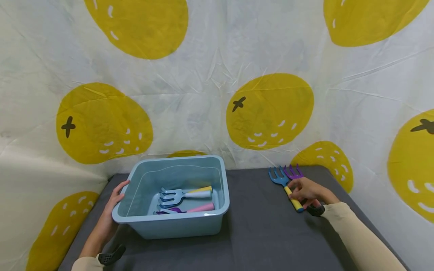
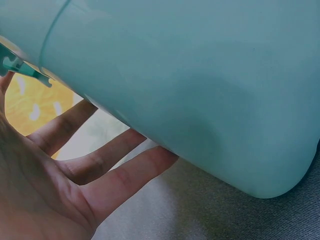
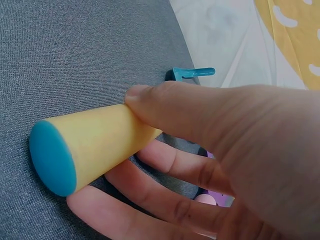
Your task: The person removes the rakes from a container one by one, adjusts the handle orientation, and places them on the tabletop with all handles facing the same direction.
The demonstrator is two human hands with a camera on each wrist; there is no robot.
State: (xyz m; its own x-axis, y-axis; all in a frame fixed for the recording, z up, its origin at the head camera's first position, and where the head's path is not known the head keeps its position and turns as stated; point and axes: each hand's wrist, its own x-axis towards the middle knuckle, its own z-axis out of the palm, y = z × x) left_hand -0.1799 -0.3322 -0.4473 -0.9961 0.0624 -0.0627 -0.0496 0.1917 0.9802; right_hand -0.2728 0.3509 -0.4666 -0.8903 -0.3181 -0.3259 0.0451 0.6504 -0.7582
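Lying on the dark cloth at the right is a small garden fork (image 1: 278,178) with blue tines and a yellow handle (image 3: 95,145) capped in blue. My right hand (image 1: 306,189) pinches that handle, thumb on top and fingers along its lower side. Beyond it a purple garden fork (image 1: 294,172) is partly hidden by the hand. At the left, my left hand (image 1: 110,205) rests against the side of a light blue basin (image 1: 179,227), its fairly straight fingers (image 2: 135,175) touching the outer wall. Several garden forks (image 1: 174,197) with white, yellow and pink handles lie inside the basin.
A dark grey cloth (image 1: 257,226) covers the table. Behind it hangs a white sheet (image 1: 203,120) printed with yellow fruit, which meets the table's back edge and continues down both sides. The basin's raised rim (image 1: 183,157) surrounds the forks in it.
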